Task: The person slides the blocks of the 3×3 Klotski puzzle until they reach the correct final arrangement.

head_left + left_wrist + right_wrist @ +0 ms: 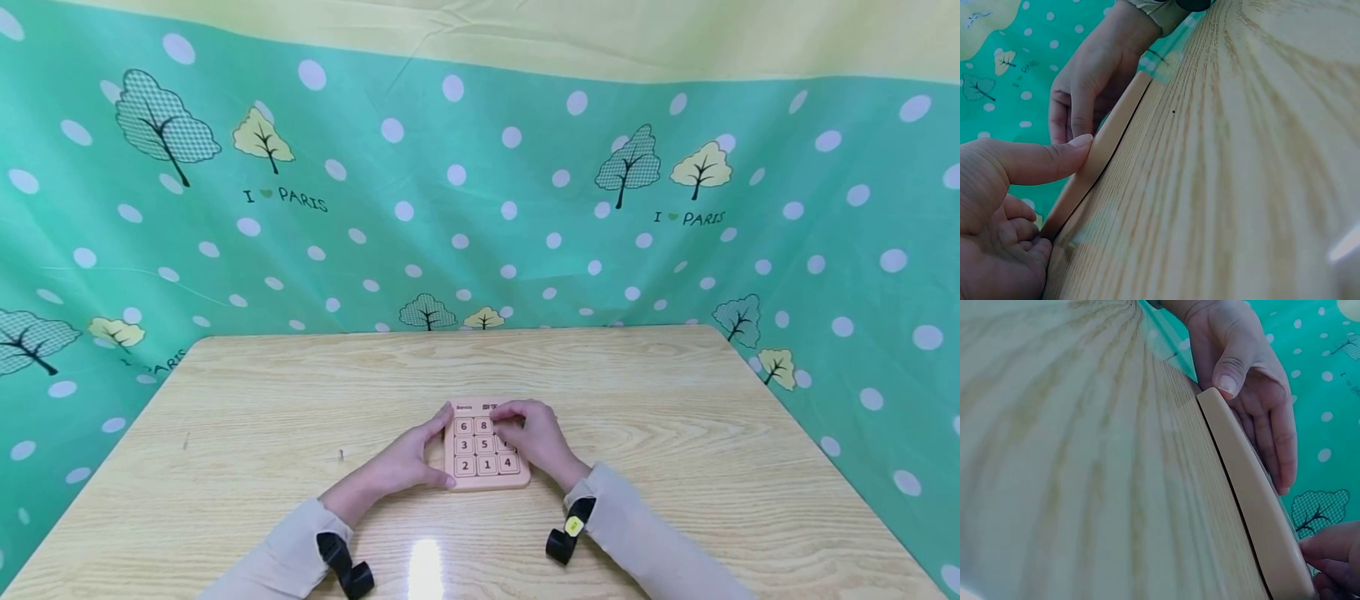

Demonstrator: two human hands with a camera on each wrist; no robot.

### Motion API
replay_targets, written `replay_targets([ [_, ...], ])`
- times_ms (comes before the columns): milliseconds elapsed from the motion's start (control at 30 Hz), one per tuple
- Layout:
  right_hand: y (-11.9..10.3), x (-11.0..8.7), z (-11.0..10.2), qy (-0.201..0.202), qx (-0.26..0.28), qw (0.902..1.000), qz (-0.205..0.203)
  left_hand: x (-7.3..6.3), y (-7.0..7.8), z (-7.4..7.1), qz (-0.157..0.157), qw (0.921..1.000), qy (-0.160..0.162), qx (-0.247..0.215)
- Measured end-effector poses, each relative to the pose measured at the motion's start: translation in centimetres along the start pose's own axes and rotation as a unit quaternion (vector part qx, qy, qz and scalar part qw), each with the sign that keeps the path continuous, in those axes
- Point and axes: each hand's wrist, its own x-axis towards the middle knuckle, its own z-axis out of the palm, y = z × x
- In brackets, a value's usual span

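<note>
A pale number slide puzzle point(487, 482) lies flat on the table. Its square tiles show 6 and 8 in the far row, 3, 5 and a partly covered 7 in the middle, and 2, 1 and 4 in the near row. My left hand point(405, 457) grips its left side, thumb at the near corner and fingers at the far corner. Over the upper right part is my right hand point(537, 433), its thumb and forefinger bent down beside the 8 tile point(483, 426). That hand hides the far right square; whether its fingertips pinch a tile, I cannot tell.
The puzzle sits near the middle of a light wood-grain table point(322, 375). A green dotted curtain point(510, 183) with printed trees stands along the back and both sides. Black wrist cameras are strapped over both sleeves. A bright light reflection point(425, 567) shows at the near edge.
</note>
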Motion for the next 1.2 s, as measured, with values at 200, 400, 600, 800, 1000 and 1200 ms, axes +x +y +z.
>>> replay_targets([
  [200, -0.1, -0.2, -0.3, -0.007, -0.001, 1.0, -0.006, 0.0, 0.1, 0.0, 0.0, 1.0, -0.001, -0.003],
  [400, 0.3, -0.7, -1.0, -0.011, 0.005, 0.9999, -0.006, 0.1, -0.3, 0.1, 0.004, 1.0, -0.003, -0.007],
  [600, 0.5, -1.4, -1.7, -0.035, -0.004, 0.9994, 0.003, 0.2, -0.6, 0.1, 0.003, 1.0, -0.004, -0.004],
  [800, 0.7, -1.9, -2.2, -0.061, 0.009, 0.9981, 0.009, 0.1, -0.4, 0.1, 0.007, 1.0, 0.0, -0.004],
  [1000, 0.9, -2.0, -2.3, -0.068, 0.021, 0.9973, 0.014, 0.2, -0.4, 0.1, 0.007, 1.0, -0.001, -0.004],
  [1200, 1.0, -1.9, -2.3, -0.069, 0.017, 0.9974, 0.011, 0.1, -0.4, 0.1, 0.008, 1.0, 0.001, 0.005],
])
